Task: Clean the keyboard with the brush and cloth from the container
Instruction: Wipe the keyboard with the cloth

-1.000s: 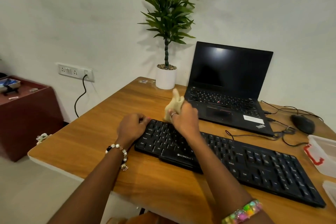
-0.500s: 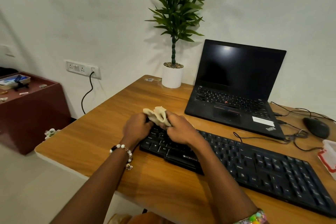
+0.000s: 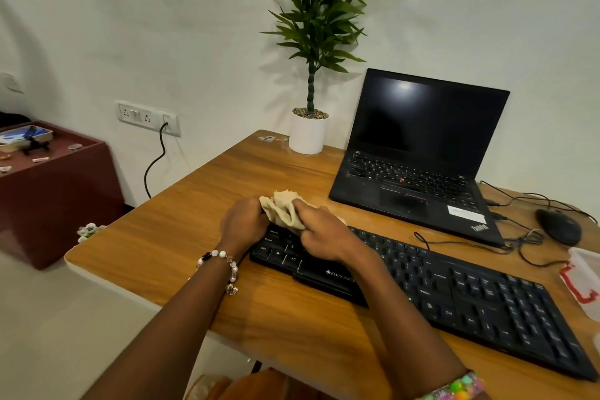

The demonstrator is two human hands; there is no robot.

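Note:
A black keyboard (image 3: 454,295) lies slantwise on the wooden table (image 3: 168,237). A crumpled beige cloth (image 3: 284,208) sits over the keyboard's far left corner. My left hand (image 3: 242,224) grips the cloth's left edge at that corner. My right hand (image 3: 324,237) holds the cloth from the right, fingers curled round it, resting on the left keys. The clear container (image 3: 584,279) with a red latch shows at the right edge. No brush is in view.
An open black laptop (image 3: 422,153) stands behind the keyboard. A potted plant (image 3: 308,133) is at the table's back. A black mouse (image 3: 558,226) and tangled cables (image 3: 519,237) lie at the right. A dark red cabinet (image 3: 55,192) stands left of the table.
The cloth came down from upright in my right hand to the keyboard's far left corner. My left hand took hold of its left edge. The view shifted a little left.

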